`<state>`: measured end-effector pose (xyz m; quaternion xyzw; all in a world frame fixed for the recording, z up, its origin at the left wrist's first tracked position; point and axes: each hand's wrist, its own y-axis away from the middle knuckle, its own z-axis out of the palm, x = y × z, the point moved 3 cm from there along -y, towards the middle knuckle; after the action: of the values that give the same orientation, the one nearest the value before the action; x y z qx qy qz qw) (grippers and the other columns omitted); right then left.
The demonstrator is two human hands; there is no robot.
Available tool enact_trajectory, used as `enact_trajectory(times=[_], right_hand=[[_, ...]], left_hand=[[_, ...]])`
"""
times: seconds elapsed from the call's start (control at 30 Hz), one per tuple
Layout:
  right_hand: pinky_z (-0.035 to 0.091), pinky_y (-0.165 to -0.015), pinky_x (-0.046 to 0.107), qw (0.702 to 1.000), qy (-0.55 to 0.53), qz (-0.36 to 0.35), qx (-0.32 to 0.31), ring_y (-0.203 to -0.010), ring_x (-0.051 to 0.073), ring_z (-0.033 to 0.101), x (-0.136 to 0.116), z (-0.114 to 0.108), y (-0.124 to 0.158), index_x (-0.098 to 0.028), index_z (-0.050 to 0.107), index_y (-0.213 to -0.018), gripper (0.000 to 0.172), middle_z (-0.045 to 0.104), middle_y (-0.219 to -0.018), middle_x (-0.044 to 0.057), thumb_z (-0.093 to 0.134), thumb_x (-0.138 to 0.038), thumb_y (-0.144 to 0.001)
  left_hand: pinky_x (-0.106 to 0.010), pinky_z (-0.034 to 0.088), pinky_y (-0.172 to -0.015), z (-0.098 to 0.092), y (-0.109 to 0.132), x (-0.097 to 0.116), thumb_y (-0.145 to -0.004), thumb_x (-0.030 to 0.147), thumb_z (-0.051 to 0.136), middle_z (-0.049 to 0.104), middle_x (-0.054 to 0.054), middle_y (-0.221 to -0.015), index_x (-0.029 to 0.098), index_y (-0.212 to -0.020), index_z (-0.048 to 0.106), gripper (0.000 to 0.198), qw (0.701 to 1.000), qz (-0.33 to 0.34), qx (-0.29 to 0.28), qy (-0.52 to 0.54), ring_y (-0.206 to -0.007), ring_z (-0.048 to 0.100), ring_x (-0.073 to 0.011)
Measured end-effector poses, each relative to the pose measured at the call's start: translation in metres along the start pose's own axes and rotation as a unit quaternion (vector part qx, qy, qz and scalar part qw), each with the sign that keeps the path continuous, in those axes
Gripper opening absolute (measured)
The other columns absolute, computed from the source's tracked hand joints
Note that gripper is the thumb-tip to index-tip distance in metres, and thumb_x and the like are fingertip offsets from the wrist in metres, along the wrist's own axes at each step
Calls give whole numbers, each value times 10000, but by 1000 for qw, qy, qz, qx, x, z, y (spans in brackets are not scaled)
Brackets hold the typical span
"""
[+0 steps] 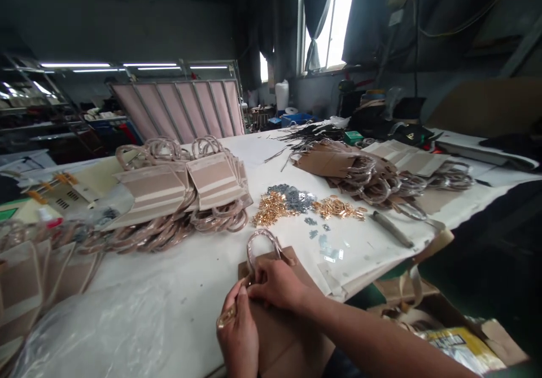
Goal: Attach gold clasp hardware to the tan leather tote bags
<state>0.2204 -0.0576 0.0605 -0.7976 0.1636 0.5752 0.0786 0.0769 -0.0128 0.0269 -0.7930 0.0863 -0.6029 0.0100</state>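
Observation:
A tan bag piece (283,338) with a looped handle (263,242) lies at the table's near edge. My left hand (237,333) is closed in a pinch on a small gold clasp (227,316) at the piece's left edge. My right hand (275,283) rests on the piece with its fingers curled, pressing down at the base of the handle. Just beyond lie piles of gold metal fittings (271,209) and grey metal fittings (296,197).
Stacks of finished tan pieces with ring handles sit at the left (186,192) and at the back right (359,169). A grey tool (392,228) lies to the right. Clear plastic sheeting (97,333) covers the near left. A cardboard box (444,321) stands below the table edge.

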Motion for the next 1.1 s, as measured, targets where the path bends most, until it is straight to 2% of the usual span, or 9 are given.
enact_trajectory(times=[0.1,0.17,0.33,0.47,0.6,0.73,0.83,0.93,1.1], right_hand=[[429,-466,191,999,25,-36,6,-543,160,670,-6,-13,5,-213,676,-838,221,686,-668,-44,878,-302,-854],[471,-533,201,996,54,-53,38,-615,163,689,-3,-41,6,-233,717,-885,159,718,-729,-49,822,-347,-918],[454,-680,266,950,201,29,236,-852,216,679,42,-170,-4,-205,730,-998,175,742,-969,41,667,-368,-1011],[402,-667,280,905,299,119,276,-820,244,660,85,-241,-19,-190,723,-1058,292,727,-909,71,762,-448,-927],[383,-667,296,886,349,154,265,-842,263,661,103,-257,-36,-198,720,-1034,328,723,-926,87,787,-487,-895],[382,-676,310,879,382,162,236,-851,272,654,107,-262,-41,-197,742,-1000,249,716,-937,105,690,-439,-969],[388,-708,327,874,404,156,221,-892,290,651,110,-272,-30,-188,754,-988,266,714,-982,137,577,-381,-1034],[384,-719,329,875,408,137,221,-941,289,652,111,-284,-13,-192,756,-975,283,706,-1104,143,513,-321,-1043],[419,-692,319,896,362,96,238,-891,278,668,99,-276,8,-192,731,-909,197,729,-953,107,592,-321,-963]], left_hand=[[-478,568,-983,0,-4,-3,-845,664,588,755,-113,-1163,190,-1143,729,577,999,-27,1,19,-1145,683,-365],[-456,592,-910,0,-9,-7,-817,672,637,761,-102,-1123,188,-1164,718,600,997,-56,-6,45,-1077,706,-359],[-428,593,-855,0,-24,-7,-727,676,739,750,-117,-1104,167,-1272,651,751,989,-95,-28,109,-1054,712,-356],[-508,560,-959,-1,-36,12,-697,680,758,689,-129,-1222,185,-1316,607,808,998,-35,-43,-5,-1115,674,-363],[-603,487,-1065,0,-36,55,-777,617,705,615,-164,-1301,165,-1346,592,736,966,185,-15,-179,-1249,568,-404],[-489,526,-1035,16,-22,95,-944,400,629,639,-116,-1257,215,-1304,604,406,909,350,-103,-203,-1187,593,-307],[-438,524,-1034,38,-17,108,-946,217,619,665,-90,-1226,224,-1234,633,288,863,392,-212,-236,-1164,598,-274],[-473,450,-1129,62,-22,110,-921,105,602,627,-79,-1379,211,-1305,624,399,813,408,-289,-300,-1281,536,-287],[-451,450,-1066,87,-42,110,-964,178,633,678,-67,-1307,211,-1159,718,215,743,407,-382,-370,-1255,535,-292]])
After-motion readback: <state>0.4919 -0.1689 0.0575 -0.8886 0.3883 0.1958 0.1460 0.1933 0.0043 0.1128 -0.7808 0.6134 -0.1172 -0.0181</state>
